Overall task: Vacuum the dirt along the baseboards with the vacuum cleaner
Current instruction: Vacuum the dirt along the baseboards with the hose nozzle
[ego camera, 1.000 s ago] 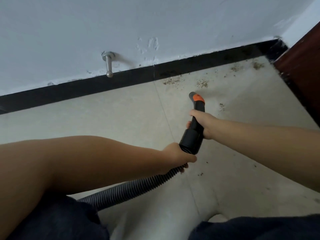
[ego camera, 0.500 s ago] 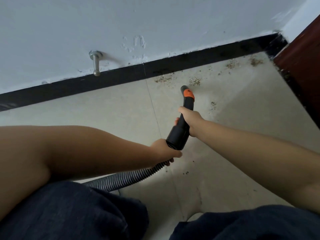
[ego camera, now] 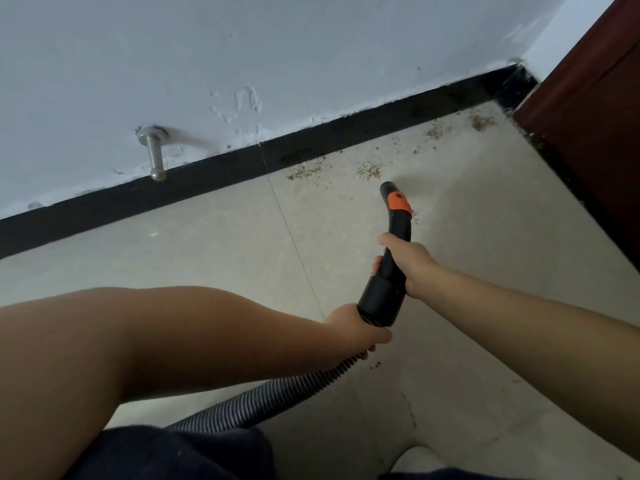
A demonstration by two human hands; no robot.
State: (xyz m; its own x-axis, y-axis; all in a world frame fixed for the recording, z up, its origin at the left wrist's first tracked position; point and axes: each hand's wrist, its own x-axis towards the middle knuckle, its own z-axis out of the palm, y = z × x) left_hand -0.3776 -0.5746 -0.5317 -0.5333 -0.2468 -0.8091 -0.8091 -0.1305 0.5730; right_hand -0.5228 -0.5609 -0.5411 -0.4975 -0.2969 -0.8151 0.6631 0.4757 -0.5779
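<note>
A metal door stopper (ego camera: 154,152) sticks out from the pale wall (ego camera: 277,46) on the far left, its rounded end hanging in front of the dark strip below. Chipped paint (ego camera: 246,98) marks the wall to its right. A dark red-brown door (ego camera: 595,98) stands at the far right. Pale floor tiles (ego camera: 207,244) are crossed by a thin joint line (ego camera: 294,240). Dark cloth (ego camera: 173,455) lies along the near edge.
</note>
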